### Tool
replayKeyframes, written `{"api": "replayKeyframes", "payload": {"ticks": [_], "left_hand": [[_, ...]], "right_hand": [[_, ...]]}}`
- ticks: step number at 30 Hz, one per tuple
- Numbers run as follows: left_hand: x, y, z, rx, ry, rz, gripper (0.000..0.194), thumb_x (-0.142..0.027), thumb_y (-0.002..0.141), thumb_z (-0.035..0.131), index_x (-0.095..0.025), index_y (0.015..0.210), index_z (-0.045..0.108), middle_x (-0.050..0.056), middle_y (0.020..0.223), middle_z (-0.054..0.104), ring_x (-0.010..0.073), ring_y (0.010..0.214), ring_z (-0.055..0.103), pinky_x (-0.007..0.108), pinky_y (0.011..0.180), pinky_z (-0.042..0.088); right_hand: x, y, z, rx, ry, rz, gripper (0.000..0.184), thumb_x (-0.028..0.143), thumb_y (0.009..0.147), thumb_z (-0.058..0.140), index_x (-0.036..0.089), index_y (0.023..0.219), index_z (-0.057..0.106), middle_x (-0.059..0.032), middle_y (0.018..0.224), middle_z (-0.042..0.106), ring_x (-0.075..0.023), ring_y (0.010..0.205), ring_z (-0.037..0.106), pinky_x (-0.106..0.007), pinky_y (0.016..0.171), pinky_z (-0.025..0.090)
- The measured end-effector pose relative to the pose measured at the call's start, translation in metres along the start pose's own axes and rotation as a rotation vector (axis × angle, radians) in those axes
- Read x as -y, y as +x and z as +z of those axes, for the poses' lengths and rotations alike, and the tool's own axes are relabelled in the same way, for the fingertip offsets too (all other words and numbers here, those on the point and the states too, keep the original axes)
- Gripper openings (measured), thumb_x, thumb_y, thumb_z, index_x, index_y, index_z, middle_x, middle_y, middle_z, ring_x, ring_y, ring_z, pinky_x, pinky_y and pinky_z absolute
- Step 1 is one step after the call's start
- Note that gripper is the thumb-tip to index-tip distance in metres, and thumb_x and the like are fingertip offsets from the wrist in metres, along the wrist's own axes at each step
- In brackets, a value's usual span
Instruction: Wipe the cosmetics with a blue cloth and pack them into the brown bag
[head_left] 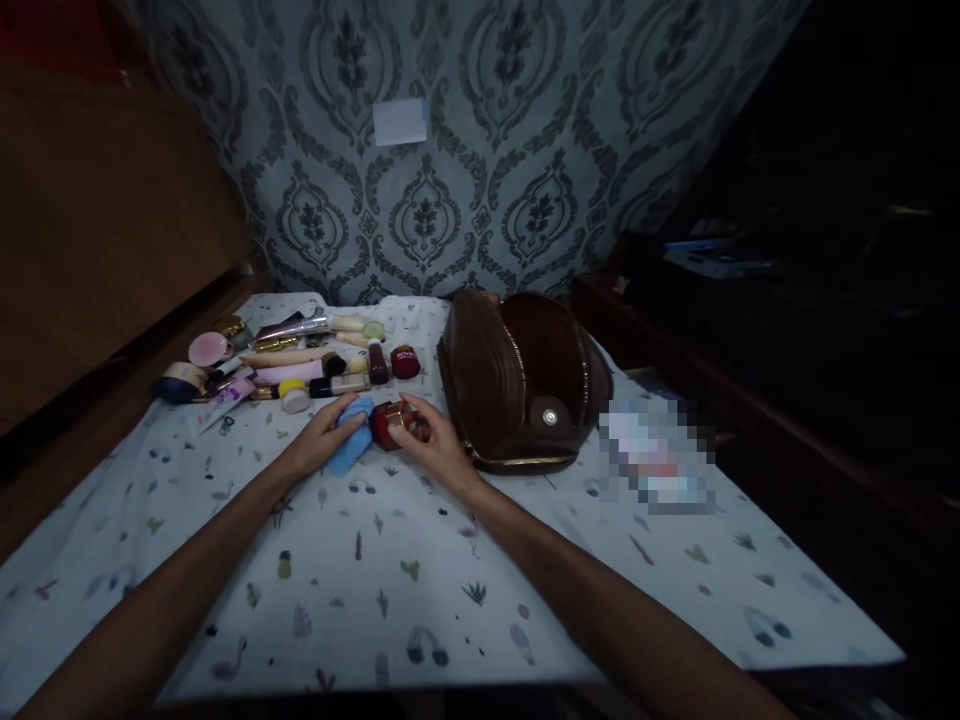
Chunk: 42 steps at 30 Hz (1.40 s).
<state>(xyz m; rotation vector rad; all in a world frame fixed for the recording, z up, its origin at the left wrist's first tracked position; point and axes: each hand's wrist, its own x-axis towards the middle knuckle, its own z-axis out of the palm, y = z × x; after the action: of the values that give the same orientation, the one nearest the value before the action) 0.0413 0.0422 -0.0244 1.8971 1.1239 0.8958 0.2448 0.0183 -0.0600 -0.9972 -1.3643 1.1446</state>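
My left hand [321,440] lies on a light blue cloth [351,447] on the patterned table cover [420,580], its fingers curled over it. Just right of it, my right hand [431,440] grips a small dark red jar [388,424] with a gold band, the fingers wrapped round its right side. Cloth and jar touch each other. A brown leather bag [517,380] with a gold zip stands unzipped directly right of my right hand.
Several cosmetics lie in a cluster at the back left: tubes, a pink compact [207,349], a red-capped bottle [377,362], a red jar [405,361]. A blurred flat item [656,455] lies right of the bag. Dark furniture [750,330] borders the right side, patterned wallpaper [465,150] behind.
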Motion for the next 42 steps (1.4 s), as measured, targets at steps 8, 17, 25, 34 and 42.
{"api": "replayKeyframes", "payload": {"ticks": [8,17,25,34,42], "left_hand": [[0.008,0.002,0.0,-0.098,0.07,0.069,0.038,-0.047,0.09,0.056,-0.016,0.11,0.064,0.008,0.109,0.069,0.0246,0.102,0.062,0.037,0.095,0.049],[-0.003,-0.002,-0.007,-0.061,0.288,0.268,0.03,-0.034,0.097,0.047,-0.019,0.112,0.069,0.009,0.106,0.063,0.0241,0.102,0.06,0.039,0.094,0.048],[-0.011,-0.003,-0.01,-0.055,0.31,0.352,0.028,-0.031,0.098,0.047,-0.02,0.111,0.069,0.008,0.108,0.06,0.0228,0.106,0.058,0.037,0.096,0.048],[-0.002,-0.007,0.001,-0.121,0.406,0.38,0.029,-0.029,0.097,0.049,-0.022,0.119,0.066,0.009,0.114,0.059,0.0239,0.11,0.058,0.039,0.097,0.049],[-0.001,-0.006,-0.003,-0.127,0.465,0.374,0.029,-0.026,0.097,0.048,-0.02,0.117,0.068,0.009,0.112,0.059,0.0238,0.108,0.059,0.038,0.094,0.05]], "right_hand": [[-0.003,0.001,-0.008,0.099,-0.168,-0.157,0.061,0.037,0.081,0.071,0.026,0.139,0.056,-0.0042,0.103,0.054,-0.0146,0.079,0.053,-0.032,0.077,0.052],[0.01,-0.003,-0.013,0.202,-0.363,-0.258,0.061,0.033,0.084,0.07,0.027,0.142,0.053,-0.0031,0.098,0.051,-0.0183,0.088,0.054,-0.036,0.084,0.051],[0.01,-0.001,-0.009,0.102,-0.185,-0.185,0.043,0.036,0.084,0.068,0.02,0.123,0.058,-0.0059,0.103,0.062,-0.0183,0.089,0.06,-0.033,0.078,0.052],[0.008,-0.001,-0.007,0.068,-0.098,-0.018,0.033,0.045,0.086,0.063,0.021,0.107,0.055,-0.003,0.095,0.059,-0.0124,0.07,0.055,-0.024,0.055,0.047],[0.0,0.002,-0.009,0.089,-0.09,-0.108,0.056,0.037,0.083,0.067,0.025,0.136,0.051,-0.0027,0.099,0.054,-0.0121,0.071,0.054,-0.026,0.059,0.05]]}}
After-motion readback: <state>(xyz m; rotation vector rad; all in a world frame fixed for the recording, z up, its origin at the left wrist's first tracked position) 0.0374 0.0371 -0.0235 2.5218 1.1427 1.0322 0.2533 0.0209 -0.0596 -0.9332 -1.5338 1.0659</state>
